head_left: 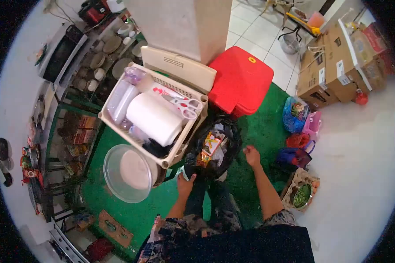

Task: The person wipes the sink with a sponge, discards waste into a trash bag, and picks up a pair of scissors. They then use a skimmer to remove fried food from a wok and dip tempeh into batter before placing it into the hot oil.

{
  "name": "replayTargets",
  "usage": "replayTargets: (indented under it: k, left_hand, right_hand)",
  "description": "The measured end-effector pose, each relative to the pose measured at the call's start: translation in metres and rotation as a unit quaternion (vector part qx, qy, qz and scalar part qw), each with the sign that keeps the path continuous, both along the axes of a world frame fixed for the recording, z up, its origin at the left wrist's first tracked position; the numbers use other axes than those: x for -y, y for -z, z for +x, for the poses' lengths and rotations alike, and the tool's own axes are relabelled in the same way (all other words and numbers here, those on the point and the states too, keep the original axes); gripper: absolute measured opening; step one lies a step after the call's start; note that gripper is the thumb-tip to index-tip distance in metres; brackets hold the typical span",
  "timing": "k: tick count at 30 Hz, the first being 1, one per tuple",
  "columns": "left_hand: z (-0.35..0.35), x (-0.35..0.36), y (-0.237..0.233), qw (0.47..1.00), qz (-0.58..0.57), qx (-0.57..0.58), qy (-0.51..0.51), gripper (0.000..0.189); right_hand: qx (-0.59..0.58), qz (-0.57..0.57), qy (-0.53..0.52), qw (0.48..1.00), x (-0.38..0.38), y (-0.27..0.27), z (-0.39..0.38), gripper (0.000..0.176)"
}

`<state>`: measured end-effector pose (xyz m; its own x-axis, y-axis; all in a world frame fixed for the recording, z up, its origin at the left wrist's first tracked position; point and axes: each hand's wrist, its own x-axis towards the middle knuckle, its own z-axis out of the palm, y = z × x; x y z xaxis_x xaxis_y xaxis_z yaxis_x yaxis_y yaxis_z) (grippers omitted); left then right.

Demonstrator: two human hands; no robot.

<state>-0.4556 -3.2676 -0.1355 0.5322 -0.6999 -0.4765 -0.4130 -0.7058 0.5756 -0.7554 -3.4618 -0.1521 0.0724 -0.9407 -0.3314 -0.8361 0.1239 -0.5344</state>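
Observation:
A bin lined with a black plastic bag [236,136] stands in front of my legs, its top uncovered. Inside lies rubbish, with a yellow and white wrapper [212,144] on top. My left hand [185,186] is at the near left edge of the bag, fingers bent. A pale, shiny scrap [180,170] shows at its fingertips; I cannot make out what it is. To the right of the bag, my right hand [252,156] hangs over the green floor with its fingers curled in and nothing visible in them. The red lid [241,79] lies tilted back behind the bin.
A cream crate [166,161] holding a paper roll [156,118] and scissors [186,106] stands left of the bin. Beside it is a clear round container [112,175]. Bags [294,116], an egg tray [289,193] and cardboard boxes [327,70] line the right wall. Dish shelves [74,103] stand left.

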Motion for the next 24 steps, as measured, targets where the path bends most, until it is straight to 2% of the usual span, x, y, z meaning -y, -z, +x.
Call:
replayTargets:
  k: [2, 4, 6, 7, 8, 9, 10, 11, 12, 13, 14, 15, 16, 17, 19, 21, 22, 23, 24]
  left_hand:
    - [-0.005, 0.016, 0.023, 1.000, -0.015, 0.005, 0.013, 0.093]
    - [-0.009, 0.023, 0.044, 0.999, -0.026, 0.005, 0.029, 0.096]
    - [-0.018, 0.029, 0.058, 0.994, 0.007, 0.105, 0.038, 0.095]
    - [-0.021, 0.029, 0.067, 0.994, 0.014, 0.101, 0.040, 0.095]
    - [-0.019, 0.028, 0.077, 0.990, -0.055, 0.128, 0.026, 0.087]
    - [-0.017, 0.027, 0.085, 0.980, -0.123, 0.155, 0.012, 0.080]
    - [-0.013, 0.025, 0.091, 0.981, -0.118, 0.154, 0.011, 0.080]
    - [-0.009, 0.025, 0.092, 0.992, 0.020, 0.127, -0.008, 0.068]
    - [-0.006, 0.028, 0.086, 0.983, 0.156, 0.098, -0.027, 0.056]
    - [-0.002, 0.019, 0.092, 0.982, 0.160, 0.098, -0.028, 0.056]
    - [0.001, 0.012, 0.093, 0.979, 0.090, 0.170, 0.072, 0.046]
    - [0.005, 0.007, 0.094, 0.956, 0.017, 0.239, 0.171, 0.036]
    - [0.009, 0.003, 0.096, 0.956, 0.017, 0.238, 0.169, 0.036]
    - [0.012, 0.001, 0.096, 0.969, 0.024, 0.209, 0.127, 0.033]
    - [0.015, 0.005, 0.079, 0.980, 0.027, 0.179, 0.078, 0.030]
    - [0.014, 0.001, 0.052, 0.993, -0.048, 0.109, -0.002, 0.029]
    - [0.017, -0.013, 0.070, 0.993, -0.049, 0.109, -0.004, 0.029]
    - [0.021, -0.034, 0.111, 0.991, -0.108, 0.047, -0.066, 0.030]
    - [0.023, -0.048, 0.133, 0.978, -0.164, -0.015, -0.129, 0.030]
  right_hand:
    - [0.014, 0.025, 0.066, 0.997, 0.032, 0.020, 0.010, 0.059]
    - [0.017, 0.013, 0.062, 0.998, 0.052, 0.033, 0.026, 0.074]
    - [-0.002, 0.014, 0.062, 0.998, 0.055, 0.061, 0.040, 0.075]
    - [-0.016, 0.002, 0.058, 0.998, 0.056, 0.072, 0.045, 0.076]
    - [-0.020, 0.008, 0.058, 0.998, 0.055, 0.078, 0.050, 0.076]
    - [-0.039, 0.067, 0.049, 0.996, 0.054, 0.083, 0.053, 0.068]
    - [-0.057, 0.125, 0.040, 0.990, 0.053, 0.086, 0.055, 0.059]
    - [-0.058, 0.129, 0.037, 0.989, 0.049, 0.094, 0.054, 0.059]
    - [-0.070, 0.094, 0.035, 0.993, 0.042, 0.100, 0.055, 0.049]
    - [-0.081, 0.058, 0.033, 0.995, 0.035, 0.104, 0.054, 0.040]
    - [-0.081, 0.060, 0.032, 0.994, 0.030, 0.106, 0.052, 0.040]
    - [-0.109, 0.031, 0.008, 0.994, 0.028, 0.099, 0.050, 0.032]
    - [-0.138, 0.001, -0.016, 0.990, 0.027, 0.091, 0.049, 0.024]
    - [-0.139, -0.001, -0.017, 0.990, 0.031, 0.072, 0.048, 0.024]
    - [-0.070, -0.175, -0.039, 0.981, 0.046, 0.024, 0.052, 0.024]
    - [-0.078, -0.180, -0.038, 0.980, 0.053, 0.011, 0.050, 0.025]
    - [-0.086, -0.174, -0.035, 0.980, 0.051, 0.006, 0.049, 0.026]
    - [-0.085, -0.177, -0.039, 0.980, 0.053, 0.003, 0.050, 0.026]
    - [-0.124, -0.094, -0.073, 0.985, 0.053, -0.001, 0.051, 0.027]
